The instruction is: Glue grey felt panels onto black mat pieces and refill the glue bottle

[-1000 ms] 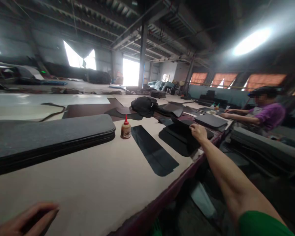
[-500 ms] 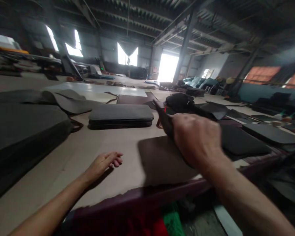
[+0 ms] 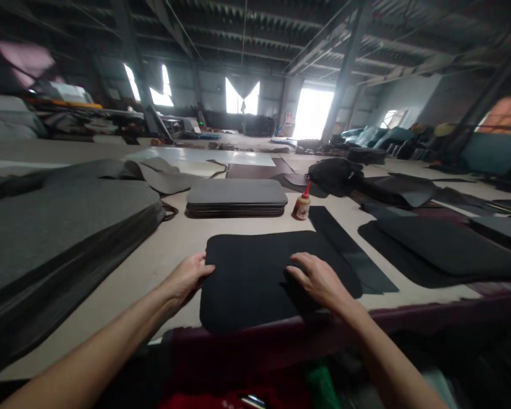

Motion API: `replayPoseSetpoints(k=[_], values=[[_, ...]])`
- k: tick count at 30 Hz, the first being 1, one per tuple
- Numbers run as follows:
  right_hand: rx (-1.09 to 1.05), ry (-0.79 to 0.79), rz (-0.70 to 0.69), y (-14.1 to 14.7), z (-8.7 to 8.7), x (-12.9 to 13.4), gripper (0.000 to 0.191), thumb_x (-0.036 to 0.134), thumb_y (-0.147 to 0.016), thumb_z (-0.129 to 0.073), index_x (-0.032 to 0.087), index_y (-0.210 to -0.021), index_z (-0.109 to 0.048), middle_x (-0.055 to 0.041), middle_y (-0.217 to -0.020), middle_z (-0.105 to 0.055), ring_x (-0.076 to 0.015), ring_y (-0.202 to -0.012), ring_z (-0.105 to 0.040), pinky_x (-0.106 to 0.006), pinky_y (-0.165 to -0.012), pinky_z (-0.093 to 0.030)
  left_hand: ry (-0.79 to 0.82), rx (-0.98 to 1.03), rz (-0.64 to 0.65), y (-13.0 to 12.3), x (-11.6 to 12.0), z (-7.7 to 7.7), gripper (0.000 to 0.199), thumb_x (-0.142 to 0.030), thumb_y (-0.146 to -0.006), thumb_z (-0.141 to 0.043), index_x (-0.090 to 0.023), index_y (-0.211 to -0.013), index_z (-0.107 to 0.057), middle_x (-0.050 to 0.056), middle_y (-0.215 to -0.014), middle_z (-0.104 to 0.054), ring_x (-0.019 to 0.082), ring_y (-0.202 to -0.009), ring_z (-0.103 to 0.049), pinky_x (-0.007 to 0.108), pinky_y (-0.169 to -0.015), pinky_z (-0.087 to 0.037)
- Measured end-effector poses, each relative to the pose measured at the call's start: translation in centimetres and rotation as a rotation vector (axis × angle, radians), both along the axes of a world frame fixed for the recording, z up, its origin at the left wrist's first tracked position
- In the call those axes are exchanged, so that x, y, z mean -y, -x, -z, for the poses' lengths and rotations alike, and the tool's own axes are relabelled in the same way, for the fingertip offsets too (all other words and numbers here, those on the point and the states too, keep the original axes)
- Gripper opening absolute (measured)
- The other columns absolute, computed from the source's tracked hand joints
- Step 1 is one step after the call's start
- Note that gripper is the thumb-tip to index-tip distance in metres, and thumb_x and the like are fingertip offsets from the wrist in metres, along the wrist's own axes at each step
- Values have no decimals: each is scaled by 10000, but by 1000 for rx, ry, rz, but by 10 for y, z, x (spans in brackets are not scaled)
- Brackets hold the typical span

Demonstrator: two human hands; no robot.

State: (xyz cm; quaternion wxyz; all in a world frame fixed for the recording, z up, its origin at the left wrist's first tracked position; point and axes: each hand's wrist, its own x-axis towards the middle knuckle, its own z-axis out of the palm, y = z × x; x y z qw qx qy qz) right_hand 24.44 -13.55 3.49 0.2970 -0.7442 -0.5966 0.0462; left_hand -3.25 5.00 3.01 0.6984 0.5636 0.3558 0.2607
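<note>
A black rounded-corner sheet (image 3: 250, 278), apparently leather or a similar material, lies flat at the table's front edge. My left hand (image 3: 193, 272) pinches its left edge, thumb on top and fingers at the side. Over the right half of the sheet is my right hand (image 3: 317, 278), fingers loosely bent and apart, holding nothing. Beyond the sheet stands a neat stack of dark grey rounded panels (image 3: 237, 196). A small glue-type bottle (image 3: 302, 205) with a red nozzle is upright to the right of that stack.
A thick pile of dark grey material (image 3: 67, 227) fills the left of the table. A long black strip (image 3: 344, 244) lies behind the sheet's right side. Farther right are more black panels (image 3: 443, 244). A black bag-like bundle (image 3: 336, 175) sits beyond the bottle.
The dark sheet that my right hand held up on edge now lies flat on the table, and that hand has loosened. My left hand has come to its left edge.
</note>
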Motion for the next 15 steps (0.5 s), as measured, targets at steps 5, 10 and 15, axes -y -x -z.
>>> replayPoseSetpoints(k=[5, 10, 15], values=[[77, -8, 151, -67, 51, 36, 307, 489, -886, -555, 315, -1024, -768, -102, -1203, -730, -344, -1163, -656, -505, -1034, -510, -162, -100, -235, 14, -43, -11, 499, -298, -598, -787, -144, -1049, -639, 72, -845, -749, 242, -755, -712, 330, -696, -559], [195, -81, 89, -74, 71, 47, 364, 468, -946, -506, 252, -1103, -753, -109, -1261, -705, -338, -1192, -631, -526, -1057, -501, -298, -357, -363, 33, -76, -3, 460, -283, -586, -787, -161, -1005, -643, 21, -747, -715, 211, -671, -677, 265, -590, -492], [230, -65, 118, -71, 67, 37, 334, 393, -968, -519, 205, -1130, -742, -110, -1267, -700, -324, -1195, -622, -511, -1053, -503, -426, -552, -304, 38, -80, 9, 590, -326, -595, -774, -182, -1148, -629, 14, -777, -717, 235, -675, -693, 273, -555, -497]])
